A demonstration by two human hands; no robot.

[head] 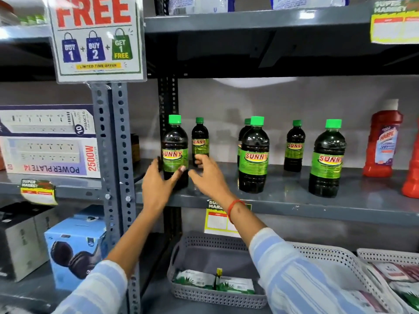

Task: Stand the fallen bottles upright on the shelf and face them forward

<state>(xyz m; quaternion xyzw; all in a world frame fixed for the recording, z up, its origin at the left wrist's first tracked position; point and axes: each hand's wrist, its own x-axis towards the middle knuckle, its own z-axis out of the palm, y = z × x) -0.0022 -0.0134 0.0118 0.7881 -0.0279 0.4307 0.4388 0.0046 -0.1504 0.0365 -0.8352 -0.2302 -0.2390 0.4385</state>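
Note:
Several dark bottles with green caps and green SUNNY labels stand upright on the grey shelf (283, 198). The leftmost large bottle (175, 150) stands at the shelf's front left, label forward. My left hand (158, 182) is wrapped around its lower part, thumb on the front. My right hand (207, 175) hovers just right of it with fingers spread, holding nothing, in front of a small bottle (200, 139) behind. More bottles stand at the middle (254, 155), back (294, 146) and right (327, 159).
Red Harpic bottles (383, 143) stand at the shelf's right end. A slotted steel post (113, 141) and a FREE offer sign (95, 35) are at left, power strip boxes (47, 141) beyond. Grey baskets (204, 252) with packets sit on the shelf below.

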